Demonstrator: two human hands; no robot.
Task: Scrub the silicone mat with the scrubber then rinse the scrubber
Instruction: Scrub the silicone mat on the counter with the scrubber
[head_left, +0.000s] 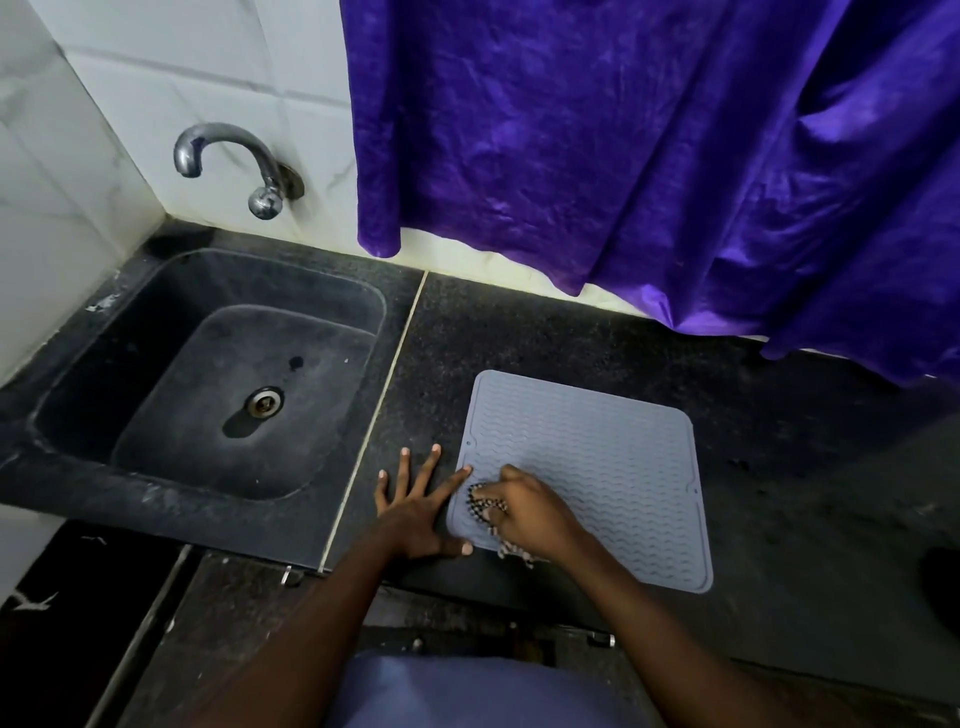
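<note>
Down on a dark counter, the right hand (530, 512) is curled closed around a scrubber (484, 506), a dark, speckled wad that shows between the fingers and trails out under the palm. It presses the scrubber onto the near left corner of a silicone mat (597, 467). The left hand (415, 506) lies flat and open with fingers spread, holding nothing; its palm rests on the counter just left of the mat, and its forefinger and thumb touch the mat's left edge.

The mat is pale blue-grey, roughly square with rounded corners, a raised rim and rows of wavy ridges. It lies flat on the black speckled stone countertop (571, 338), right of a pale seam in the stone. Left of the seam is a dark sink (104, 364) with a metal drain (265, 401). A curved metal tap (228, 156) juts from the white tiled wall (182, 67) above it. A purple curtain (649, 145) hangs behind the counter. No writing can be read anywhere.
</note>
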